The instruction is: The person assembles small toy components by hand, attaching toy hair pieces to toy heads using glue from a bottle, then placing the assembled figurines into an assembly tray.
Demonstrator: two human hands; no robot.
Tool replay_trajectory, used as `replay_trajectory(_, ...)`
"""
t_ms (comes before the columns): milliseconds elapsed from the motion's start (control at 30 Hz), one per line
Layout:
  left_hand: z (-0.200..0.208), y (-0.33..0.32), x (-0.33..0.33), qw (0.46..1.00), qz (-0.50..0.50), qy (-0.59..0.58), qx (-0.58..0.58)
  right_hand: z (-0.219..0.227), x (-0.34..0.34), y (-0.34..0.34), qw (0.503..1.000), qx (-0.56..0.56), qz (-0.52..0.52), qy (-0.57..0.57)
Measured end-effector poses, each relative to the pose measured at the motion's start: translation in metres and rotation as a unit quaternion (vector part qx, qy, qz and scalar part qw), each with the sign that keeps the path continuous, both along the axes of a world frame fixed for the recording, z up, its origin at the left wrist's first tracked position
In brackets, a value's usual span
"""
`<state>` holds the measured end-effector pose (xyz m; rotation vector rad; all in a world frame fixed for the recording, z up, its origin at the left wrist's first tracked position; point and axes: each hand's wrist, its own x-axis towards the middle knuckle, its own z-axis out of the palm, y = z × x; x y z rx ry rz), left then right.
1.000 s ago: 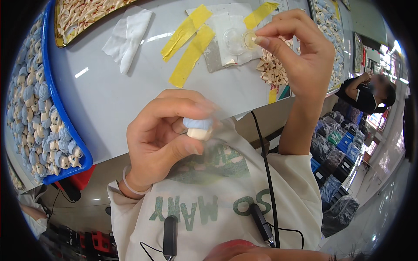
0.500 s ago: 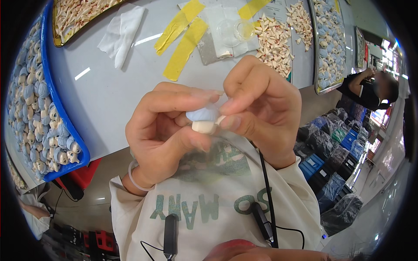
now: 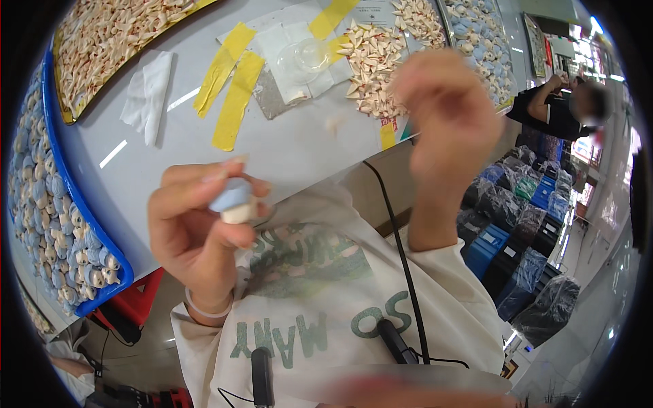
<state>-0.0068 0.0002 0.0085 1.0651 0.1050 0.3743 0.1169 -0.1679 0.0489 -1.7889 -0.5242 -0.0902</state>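
Note:
My left hand (image 3: 197,221) pinches a small doll head (image 3: 235,202) between thumb and fingers, with a smooth light-blue top and a cream lower part. My right hand (image 3: 452,102) is raised apart from it, above the edge of a pile of small pointed cream pieces (image 3: 373,64) with reddish marks. Motion smears its fingers, so I cannot see whether they hold anything. One blurred cream piece (image 3: 332,125) shows over the table between the hands and the pile.
A blue tray (image 3: 85,234) at left holds many blue-and-cream heads. At far left stands a yellow-edged tray (image 3: 122,51) of cream pieces. Yellow tape strips (image 3: 238,102), a white cloth (image 3: 148,95) and a clear round dish (image 3: 313,56) lie on the table. Another person (image 3: 561,105) sits at far right.
My right hand has left the doll head and moved up and right to the cream pieces. My left hand keeps the head, now lower and farther left. The view has shifted.

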Motion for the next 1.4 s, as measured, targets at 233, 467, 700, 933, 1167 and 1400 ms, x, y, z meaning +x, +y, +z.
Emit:
replay_trajectory(233,-0.003,0.011,0.004,0.995,0.052,0.054,0.069,-0.012,0.078,-0.061,0.938,-0.33,-0.079,-0.074)
replay_trajectory(467,-0.001,0.009,0.005,0.993,0.053,0.07,0.08,-0.016,0.083,-0.058,0.916,-0.389,-0.057,-0.078)
replay_trajectory(700,0.001,0.007,0.005,0.994,0.045,0.064,0.079,-0.017,0.088,-0.058,0.893,-0.432,-0.02,-0.125)
replay_trajectory(933,-0.002,0.012,0.0,0.993,0.062,0.077,0.067,-0.006,0.073,-0.057,0.933,-0.332,-0.094,-0.099)
replay_trajectory(1167,-0.001,0.013,0.0,0.998,0.028,0.054,0.034,0.014,0.052,-0.045,0.985,-0.173,0.026,0.002)
replay_trajectory(1400,-0.005,0.015,-0.004,0.999,0.005,0.048,0.004,0.022,0.043,-0.02,0.985,-0.141,0.088,0.045)
